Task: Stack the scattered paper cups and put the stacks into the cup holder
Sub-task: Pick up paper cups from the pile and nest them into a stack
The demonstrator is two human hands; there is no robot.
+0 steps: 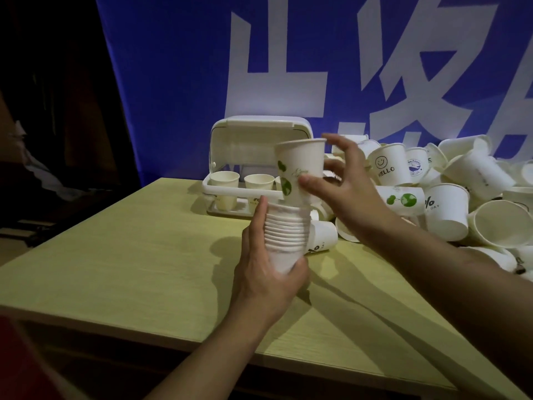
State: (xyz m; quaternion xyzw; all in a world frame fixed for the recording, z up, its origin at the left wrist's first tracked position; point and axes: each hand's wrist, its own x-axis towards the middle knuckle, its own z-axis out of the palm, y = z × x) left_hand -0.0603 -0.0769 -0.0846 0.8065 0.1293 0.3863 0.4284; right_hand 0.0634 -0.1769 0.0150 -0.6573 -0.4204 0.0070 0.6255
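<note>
One cup stack upright, mouths up, left hand gripping

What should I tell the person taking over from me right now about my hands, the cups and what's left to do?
Left hand: grips the lower part of the cup stack, held upright above the table.
Right hand: fingers spread around the top cup, which sits only partly down in the stack; whether it grips is unclear.
Cup holder: at the back of the table, lid up, a few cups standing inside.
Loose pile: many cups scattered on the right.
Done: one stack built in hand.
Left: seat the top cup, put the stack in the holder, stack the pile.
</note>
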